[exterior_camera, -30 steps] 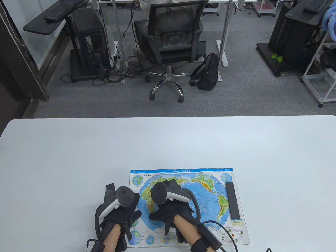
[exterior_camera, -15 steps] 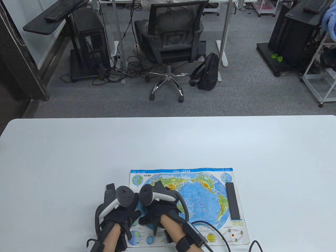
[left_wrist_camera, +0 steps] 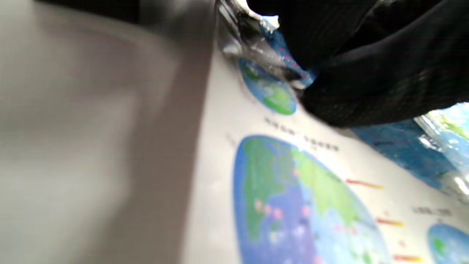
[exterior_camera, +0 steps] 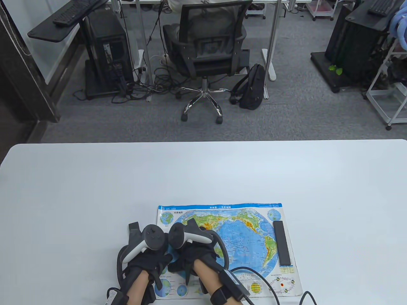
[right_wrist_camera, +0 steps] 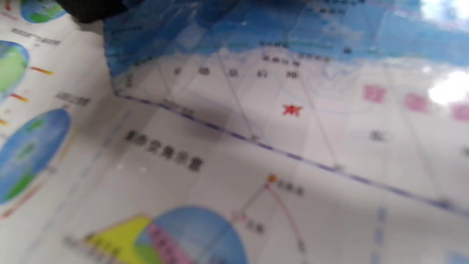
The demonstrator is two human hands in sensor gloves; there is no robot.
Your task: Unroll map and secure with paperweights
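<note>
Two gloved hands are pressing side by side on the left end of a glossy, colour-printed world map [exterior_camera: 235,241], which is lying unrolled on the white counter [exterior_camera: 95,190]. The left hand [exterior_camera: 149,257] and right hand [exterior_camera: 190,254] are resting on it, apparently to stop it curling back; how the fingers lie cannot be told. One long black bar paperweight [exterior_camera: 282,243] is already pinning the right edge, so the left likely needs weighting next.
</note>
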